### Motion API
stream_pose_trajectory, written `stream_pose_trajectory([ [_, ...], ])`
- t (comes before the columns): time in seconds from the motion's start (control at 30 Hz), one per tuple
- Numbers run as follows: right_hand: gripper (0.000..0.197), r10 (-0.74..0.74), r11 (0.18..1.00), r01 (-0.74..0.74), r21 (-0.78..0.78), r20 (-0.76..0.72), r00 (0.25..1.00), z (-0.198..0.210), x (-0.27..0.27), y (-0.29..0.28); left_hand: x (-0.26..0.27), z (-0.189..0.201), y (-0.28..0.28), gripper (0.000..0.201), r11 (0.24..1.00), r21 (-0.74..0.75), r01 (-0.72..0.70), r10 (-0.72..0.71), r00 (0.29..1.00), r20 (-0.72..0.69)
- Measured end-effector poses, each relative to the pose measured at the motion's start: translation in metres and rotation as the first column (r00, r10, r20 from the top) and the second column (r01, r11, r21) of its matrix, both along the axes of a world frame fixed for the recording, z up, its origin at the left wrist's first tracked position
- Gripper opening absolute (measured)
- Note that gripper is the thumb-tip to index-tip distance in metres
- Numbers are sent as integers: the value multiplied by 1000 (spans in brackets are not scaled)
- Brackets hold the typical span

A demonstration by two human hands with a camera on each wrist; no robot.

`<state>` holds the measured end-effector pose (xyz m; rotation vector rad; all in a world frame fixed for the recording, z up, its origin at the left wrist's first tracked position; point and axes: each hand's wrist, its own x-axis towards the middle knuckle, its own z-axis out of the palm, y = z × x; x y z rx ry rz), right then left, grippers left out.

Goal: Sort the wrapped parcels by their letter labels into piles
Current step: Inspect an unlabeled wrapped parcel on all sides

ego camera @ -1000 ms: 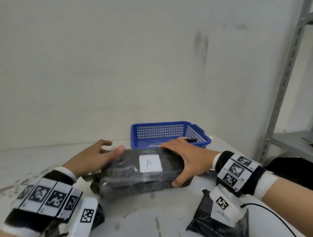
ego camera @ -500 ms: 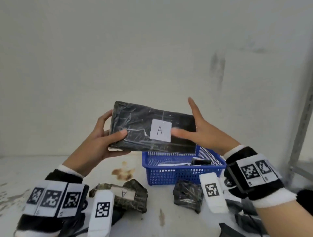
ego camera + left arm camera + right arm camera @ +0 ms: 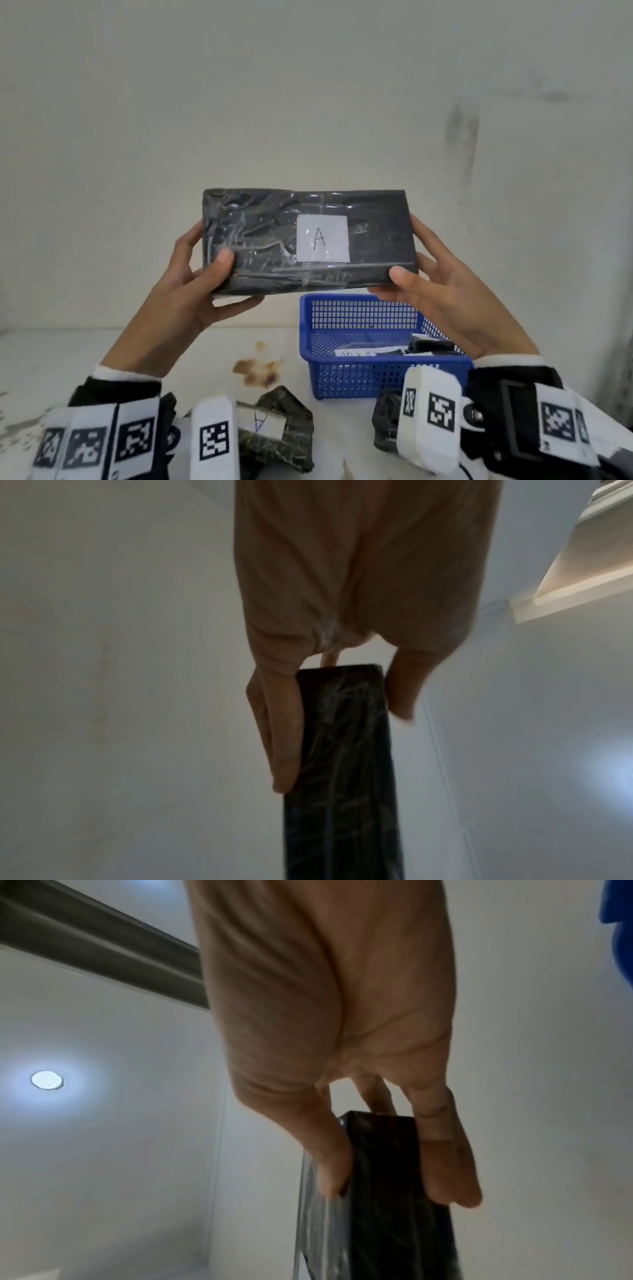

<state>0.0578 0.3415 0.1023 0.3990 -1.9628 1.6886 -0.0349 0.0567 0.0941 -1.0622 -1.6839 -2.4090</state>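
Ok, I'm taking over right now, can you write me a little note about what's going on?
Left hand and right hand each grip one end of the big black parcel, held up above the table, its label reading A.
A smaller parcel with an A label lies on the table near the left wrist; another dark parcel sits before the blue basket, label unseen.
Left: put the held parcel with the A one, then sort the rest.

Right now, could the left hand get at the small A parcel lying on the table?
Probably not yet: the left hand grips the big A parcel together with the right hand. The small A parcel lies uncovered below it.
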Motion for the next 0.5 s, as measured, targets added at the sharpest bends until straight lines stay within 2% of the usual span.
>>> stream_pose_trajectory([
  [0.07, 84, -3, 1000, 3, -6, -23, 1000, -2, -5, -5, 0, 3, -8, 111, 998, -55, -5, 1, 998, -68],
  [0.13, 88, -10, 1000, 10, -22, -41, 999, -3, -10, -10, -1, 5, -12, 110, 997, -70, -10, 2, 993, -120],
  [0.23, 83, -35, 999, 35, -8, -68, 997, -2, -15, -17, -6, 5, -14, 104, 996, -74, -42, 28, 981, -190],
  [0.4, 73, -138, 984, 146, 103, -83, 987, 5, -11, -16, -12, 0, -8, 97, 985, -116, -127, 97, 966, -238],
  [0.5, 66, -173, 975, 186, 119, -112, 979, 9, -7, -18, -11, -1, 0, 89, 962, -154, -227, 175, 940, -293],
])
